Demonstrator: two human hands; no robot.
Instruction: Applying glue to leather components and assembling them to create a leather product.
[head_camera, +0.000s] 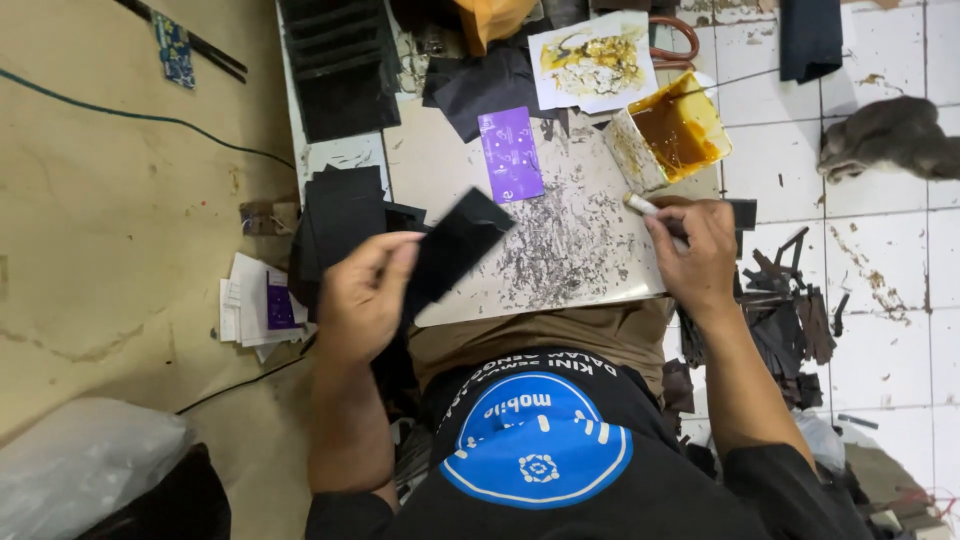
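We sat over a pale work board (560, 250), scarred grey with dried scrapings, resting across our lap. A stack of black sheets (345, 215) lay at its left edge. At the board's far right corner stood a white tub (668, 135) of brown glue. A purple card (510, 155) lay near the middle. Our left hand (365, 295) was closed on a black strip (450, 250), pinching its lower end so it tilted up over the board. Our right hand (700, 255) gripped a small brush (645, 206) just below the tub.
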